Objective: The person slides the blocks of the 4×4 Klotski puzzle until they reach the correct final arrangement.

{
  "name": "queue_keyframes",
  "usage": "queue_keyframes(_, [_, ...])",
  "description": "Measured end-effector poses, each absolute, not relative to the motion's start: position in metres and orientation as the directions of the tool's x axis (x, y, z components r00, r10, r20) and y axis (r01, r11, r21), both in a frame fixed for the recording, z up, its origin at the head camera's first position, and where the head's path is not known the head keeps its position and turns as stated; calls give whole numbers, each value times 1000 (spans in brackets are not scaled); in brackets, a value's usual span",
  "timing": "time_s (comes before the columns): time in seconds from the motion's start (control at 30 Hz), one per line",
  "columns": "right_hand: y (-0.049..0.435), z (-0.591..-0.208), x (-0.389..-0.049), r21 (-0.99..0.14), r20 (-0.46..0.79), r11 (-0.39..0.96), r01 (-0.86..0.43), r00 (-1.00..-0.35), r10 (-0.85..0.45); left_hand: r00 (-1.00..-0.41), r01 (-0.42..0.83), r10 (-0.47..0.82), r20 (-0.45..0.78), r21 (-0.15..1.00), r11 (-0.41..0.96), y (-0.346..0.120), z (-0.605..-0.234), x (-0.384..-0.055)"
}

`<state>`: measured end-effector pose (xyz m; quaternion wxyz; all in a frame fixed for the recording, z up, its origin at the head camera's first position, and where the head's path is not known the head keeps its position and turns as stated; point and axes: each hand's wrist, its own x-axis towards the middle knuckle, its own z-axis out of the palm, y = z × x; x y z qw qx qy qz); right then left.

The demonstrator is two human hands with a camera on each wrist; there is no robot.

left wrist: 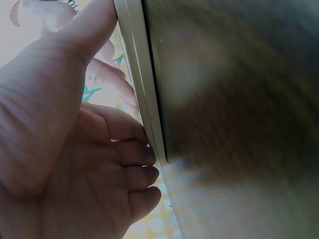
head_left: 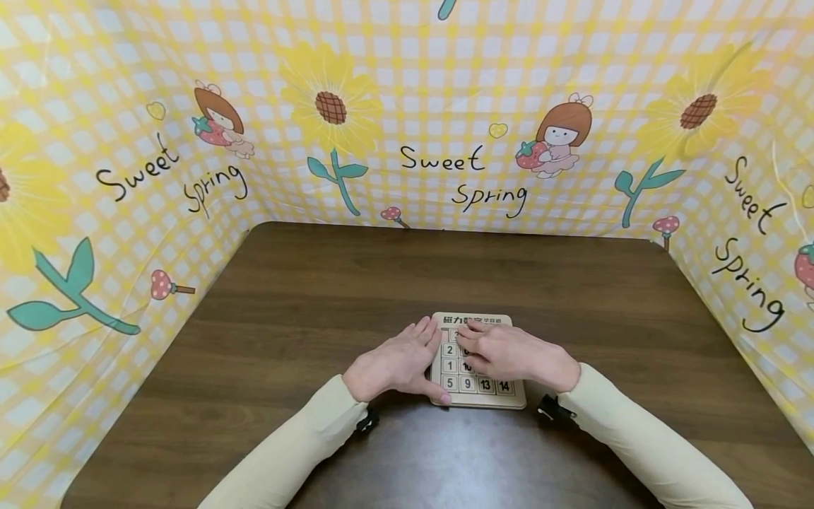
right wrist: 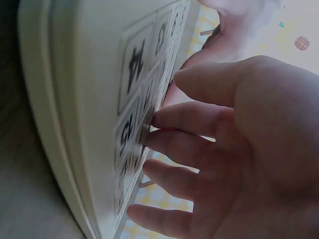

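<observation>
A pale number sliding puzzle (head_left: 480,405) lies flat on the table, its heading at the far side and square numbered tiles below. Along its left edge rests my left hand (head_left: 403,359), fingers extended toward the far corner and thumb at the near left corner. The left wrist view shows the fingertips against the puzzle's side (left wrist: 139,84). My right hand (head_left: 511,352) reaches over the board from the right, its fingertips touching tiles in the upper middle. Several tiles are hidden beneath it. In the right wrist view its fingers (right wrist: 179,149) are spread and slightly bent over the tiles.
The dark wooden table (head_left: 305,283) extends around the puzzle on all sides. A yellow checked cloth (head_left: 432,85) with flowers and lettering hangs behind it and along both sides. Black straps (head_left: 555,408) show at the wrists.
</observation>
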<state>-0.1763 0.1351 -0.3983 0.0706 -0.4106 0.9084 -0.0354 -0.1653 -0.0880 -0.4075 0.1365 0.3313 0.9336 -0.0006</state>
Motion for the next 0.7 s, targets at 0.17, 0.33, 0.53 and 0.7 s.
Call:
queue_keyframes(0.17, [144,-397,-176,-127,-112,685,-717,-676,-728,-745,617,617,-256,91,782,-88,-407,-166])
queue_keyframes(0.33, [149,-396,-175,-148,-124,697,-702,-686,-717,-745,617,616,-254,88,782,-88,-407,-166])
queue_keyframes(0.53, [152,-391,-178,-164,-137,707,-688,-693,-707,-744,615,616,-260,95,783,-87,-405,-165])
queue_keyframes(0.7, [159,-382,-181,-185,-137,737,-650,-725,-675,-744,615,615,-260,92,783,-87,-405,-165])
